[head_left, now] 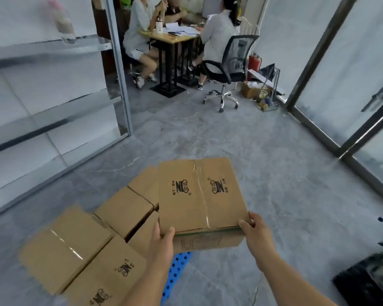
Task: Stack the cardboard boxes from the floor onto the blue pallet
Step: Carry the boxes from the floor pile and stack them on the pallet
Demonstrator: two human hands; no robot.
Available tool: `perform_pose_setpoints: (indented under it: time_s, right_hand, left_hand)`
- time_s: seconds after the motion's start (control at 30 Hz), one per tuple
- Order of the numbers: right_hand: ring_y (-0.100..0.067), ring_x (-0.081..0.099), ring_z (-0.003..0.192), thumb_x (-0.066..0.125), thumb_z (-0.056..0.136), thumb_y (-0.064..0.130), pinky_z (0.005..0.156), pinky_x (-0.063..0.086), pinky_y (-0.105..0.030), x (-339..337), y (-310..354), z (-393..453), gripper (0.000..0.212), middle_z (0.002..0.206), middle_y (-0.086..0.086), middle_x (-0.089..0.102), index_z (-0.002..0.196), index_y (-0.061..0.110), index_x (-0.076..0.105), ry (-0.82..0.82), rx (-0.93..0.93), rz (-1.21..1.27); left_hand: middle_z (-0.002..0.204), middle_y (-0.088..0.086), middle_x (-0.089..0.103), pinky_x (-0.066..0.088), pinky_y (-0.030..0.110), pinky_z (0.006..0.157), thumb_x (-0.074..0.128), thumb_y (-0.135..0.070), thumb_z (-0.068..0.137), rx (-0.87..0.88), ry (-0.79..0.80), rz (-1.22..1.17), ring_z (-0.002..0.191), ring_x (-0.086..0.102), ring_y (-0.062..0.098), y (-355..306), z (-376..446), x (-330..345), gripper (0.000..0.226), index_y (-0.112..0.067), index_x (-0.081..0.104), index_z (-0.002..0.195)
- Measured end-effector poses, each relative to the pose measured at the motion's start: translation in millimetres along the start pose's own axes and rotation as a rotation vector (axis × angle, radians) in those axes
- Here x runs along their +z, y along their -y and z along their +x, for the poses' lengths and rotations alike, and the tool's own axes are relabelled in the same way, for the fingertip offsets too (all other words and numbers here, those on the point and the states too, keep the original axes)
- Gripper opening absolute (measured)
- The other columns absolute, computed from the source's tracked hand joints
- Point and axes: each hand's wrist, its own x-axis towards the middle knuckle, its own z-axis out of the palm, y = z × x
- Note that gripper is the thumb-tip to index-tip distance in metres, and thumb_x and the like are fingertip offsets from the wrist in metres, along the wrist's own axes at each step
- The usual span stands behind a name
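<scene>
1. Head view: the left hand [161,237] and right hand [252,226] grip the near corners of a cardboard box [200,193], thumbs on top, held between them in the air.
2. Stacked boxes [80,248] sit left of the left hand; the blue pallet [177,268] shows below it.
3. Keep the box level, lower it flush beside the stack.

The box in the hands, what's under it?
Under the held cardboard box a bit of the blue pallet with round holes peeks out, beside grey floor. The box and the left hand cover the rest of it.
</scene>
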Motion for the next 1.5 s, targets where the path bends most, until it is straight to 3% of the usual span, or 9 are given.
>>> perform_pose_setpoints:
  time_s: [0.13,0.23,0.37,0.53,0.63,0.83,1.27,1.4,1.5]
  right_hand:
    - [-0.016,0.054,0.087,0.05,0.094,0.022,0.065,0.042,-0.032,14.4,27.9,37.5,0.032,0.104,0.001,0.058,0.126,0.02,0.048,0.1,-0.033,-0.074]
    - [-0.02,0.054,0.094,0.051,0.094,0.018,0.076,0.041,-0.034,30.7,39.9,62.0,0.035,0.109,-0.004,0.057,0.129,0.015,0.047,0.162,-0.056,-0.112]
    - [-0.021,0.057,0.095,0.051,0.093,0.017,0.081,0.047,-0.038,47.5,44.4,87.7,0.034,0.108,-0.005,0.06,0.127,0.015,0.049,0.258,-0.075,-0.192]
    - [-0.017,0.058,0.085,0.053,0.092,0.018,0.066,0.044,-0.031,63.8,42.1,125.5,0.029,0.095,0.004,0.061,0.121,0.019,0.052,0.371,-0.095,-0.264]
    - [-0.019,0.059,0.091,0.054,0.091,0.019,0.08,0.048,-0.038,72.8,37.0,149.6,0.032,0.099,0.003,0.062,0.123,0.019,0.051,0.463,-0.125,-0.311]
    - [-0.023,0.059,0.097,0.056,0.092,0.021,0.09,0.048,-0.044,89.1,19.8,204.4,0.037,0.101,0.001,0.06,0.128,0.017,0.05,0.617,-0.169,-0.382]
    - [-0.019,0.059,0.102,0.056,0.091,0.015,0.093,0.046,-0.036,166.7,-54.6,281.9,0.036,0.108,0.001,0.062,0.127,0.015,0.051,0.775,-0.186,-0.388]
    - [-0.015,0.059,0.095,0.055,0.091,0.016,0.085,0.044,-0.03,194.7,-82.9,295.0,0.026,0.099,0.008,0.061,0.116,0.024,0.052,0.806,-0.176,-0.374]
    - [-0.017,0.058,0.101,0.055,0.092,0.016,0.09,0.044,-0.031,212.0,-104.7,301.1,0.033,0.106,0.003,0.061,0.124,0.019,0.05,0.815,-0.158,-0.375]
  left_hand:
    - [0.143,-0.003,0.037,0.023,0.022,0.089,0.044,-0.021,0.097,-0.054,-0.09,-0.051,0.117,0.034,0.006,-8.4,21.0,1.9,0.055,-0.018,0.022,0.147]
    - [0.137,-0.003,0.04,0.03,0.017,0.083,0.042,-0.023,0.098,-0.09,-0.13,-0.064,0.105,0.033,0.003,-10.4,33.8,1.4,0.052,-0.018,0.023,0.147]
    - [0.144,-0.003,0.037,0.027,0.025,0.1,0.041,-0.023,0.098,-0.119,-0.195,-0.079,0.121,0.037,0.011,-3.7,41.7,0.9,0.054,-0.02,0.019,0.148]
    - [0.13,-0.008,0.044,0.029,0.025,0.096,0.043,-0.022,0.097,-0.166,-0.317,-0.121,0.114,0.042,0.012,8.5,43.4,15.4,0.055,-0.028,0.02,0.147]
    - [0.133,-0.005,0.046,0.033,0.025,0.095,0.044,-0.019,0.097,-0.201,-0.408,-0.144,0.11,0.043,0.011,16.7,47.5,31.0,0.057,-0.025,0.019,0.148]
    - [0.115,0.017,0.059,0.049,0.046,0.091,0.046,-0.029,0.094,-0.321,-0.56,-0.09,0.101,0.058,0.036,41.3,66.4,70.0,0.058,-0.026,0.022,0.147]
    - [0.134,-0.003,0.048,0.039,0.028,0.094,0.049,-0.028,0.093,-0.446,-0.827,-0.281,0.111,0.049,0.012,140.9,146.4,107.2,0.056,-0.025,0.029,0.146]
    - [0.107,-0.009,0.057,0.038,0.022,0.07,0.05,-0.032,0.093,-0.501,-0.926,-0.32,0.08,0.05,-0.002,172.3,167.9,106.8,0.044,-0.025,0.04,0.135]
    - [0.097,-0.013,0.057,0.037,0.023,0.072,0.052,-0.031,0.092,-0.531,-0.998,-0.411,0.084,0.051,0.001,195.8,182.6,106.5,0.029,-0.025,0.045,0.12]
